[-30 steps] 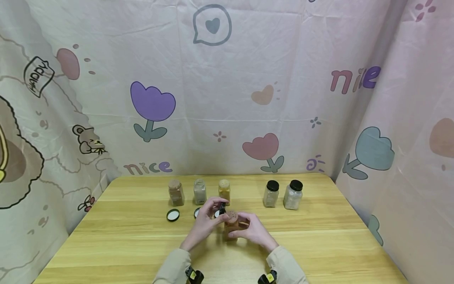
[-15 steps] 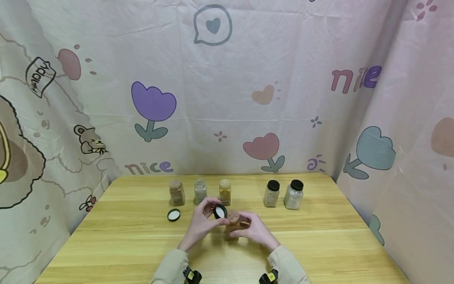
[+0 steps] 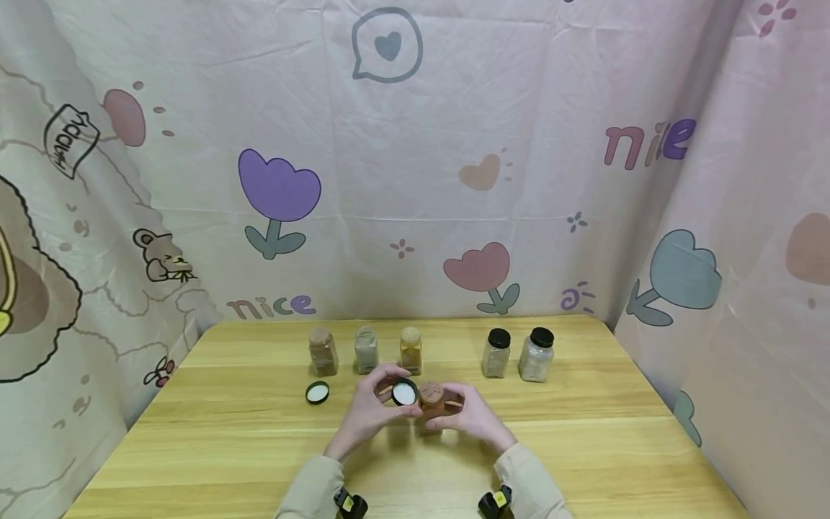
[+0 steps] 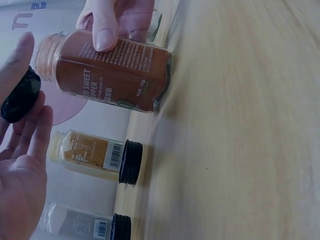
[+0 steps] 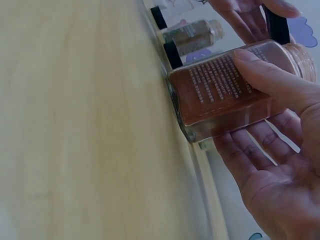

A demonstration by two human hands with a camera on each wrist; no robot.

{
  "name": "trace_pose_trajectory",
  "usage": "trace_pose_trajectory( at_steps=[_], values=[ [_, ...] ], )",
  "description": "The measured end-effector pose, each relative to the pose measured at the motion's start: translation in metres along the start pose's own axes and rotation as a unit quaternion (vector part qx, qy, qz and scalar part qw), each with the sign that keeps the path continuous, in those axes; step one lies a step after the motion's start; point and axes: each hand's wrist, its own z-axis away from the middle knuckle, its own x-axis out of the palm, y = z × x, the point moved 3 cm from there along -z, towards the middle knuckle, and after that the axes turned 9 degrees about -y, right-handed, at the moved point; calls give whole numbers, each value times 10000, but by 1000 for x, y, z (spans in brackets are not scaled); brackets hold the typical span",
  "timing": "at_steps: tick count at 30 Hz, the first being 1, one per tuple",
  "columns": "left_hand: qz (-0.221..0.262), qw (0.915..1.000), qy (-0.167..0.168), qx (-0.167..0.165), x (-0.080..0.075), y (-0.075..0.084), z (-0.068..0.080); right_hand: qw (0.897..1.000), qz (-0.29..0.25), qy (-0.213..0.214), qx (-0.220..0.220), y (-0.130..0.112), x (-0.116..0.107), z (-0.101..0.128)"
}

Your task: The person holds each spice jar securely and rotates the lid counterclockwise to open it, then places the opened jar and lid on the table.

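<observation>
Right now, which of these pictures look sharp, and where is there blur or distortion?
Head view: evenly lit and sharp, but wide-angle, so the table edges splay. Left wrist view: the paprika jar label is readable, the left hand close and soft. Right wrist view: the wood washes out pale.

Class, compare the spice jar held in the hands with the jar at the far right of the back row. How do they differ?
The held jar has red-brown powder; the far-right jar has pale greyish contents. The held jar is uncapped, its shaker top bare, with the right hand gripping it and the left hand holding a black cap beside it; the far-right jar wears its black cap and stands untouched. Both are clear, labelled and upright on the table.
</observation>
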Motion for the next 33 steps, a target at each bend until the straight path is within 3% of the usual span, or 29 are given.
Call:
trace_pose_trajectory(
  at_steps=[9,16,23,33],
  values=[
    [-33,9972,-472,-573,5,-6,-1,9998,192,4,43,0,-14,1],
    [-643,9944,-711,-437,8,-10,-2,9994,344,-10,-30,3,-28,0],
    [-1341,9864,-832,-464,10,-17,-5,9984,529,201,-42,4,-40,-2],
    [-1492,9792,-1294,-466,17,-22,-11,9955,769,555,93,6,-56,-6]
  ],
)
